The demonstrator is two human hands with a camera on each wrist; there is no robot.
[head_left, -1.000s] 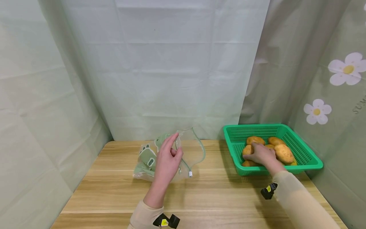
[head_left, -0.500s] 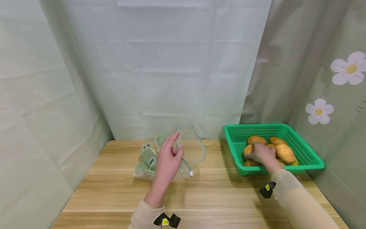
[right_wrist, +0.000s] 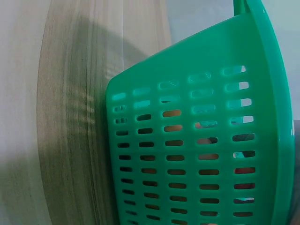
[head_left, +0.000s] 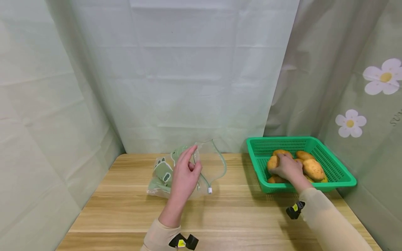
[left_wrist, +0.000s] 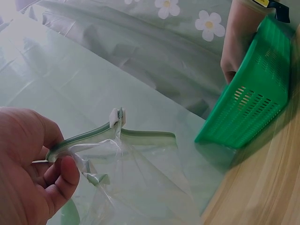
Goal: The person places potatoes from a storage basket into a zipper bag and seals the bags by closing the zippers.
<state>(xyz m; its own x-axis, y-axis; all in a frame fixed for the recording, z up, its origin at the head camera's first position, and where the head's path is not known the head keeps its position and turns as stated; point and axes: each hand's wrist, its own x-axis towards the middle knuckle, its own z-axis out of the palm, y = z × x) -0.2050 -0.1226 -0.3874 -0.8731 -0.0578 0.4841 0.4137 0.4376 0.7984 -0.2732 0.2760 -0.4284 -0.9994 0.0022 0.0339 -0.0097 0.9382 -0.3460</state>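
Observation:
My left hand (head_left: 185, 176) pinches the rim of a clear zip bag (left_wrist: 145, 173) between thumb and fingers. The bag has green printed patches and a green zip edge with a white slider (left_wrist: 116, 118), and its mouth gapes toward the right. Inside the green plastic basket (head_left: 340, 170) at the right, my right hand (head_left: 288, 167) grips a potato (head_left: 272, 163) from above. More potatoes lie around it, among them a large pale one (head_left: 313, 169). From the right wrist, the basket's slotted wall (right_wrist: 187, 140) hides most of the hand and the potatoes.
Both bag and basket are on a wooden table (head_left: 238, 219). A pale curtain (head_left: 188, 87) hangs right behind the table, and a flowered curtain (head_left: 351, 150) flanks the basket on the right. The basket's raised rim surrounds my right hand.
The potato in my right hand has shifted up slightly within the basket, and the fingers have tightened around it. My left hand and the bag stay in place.

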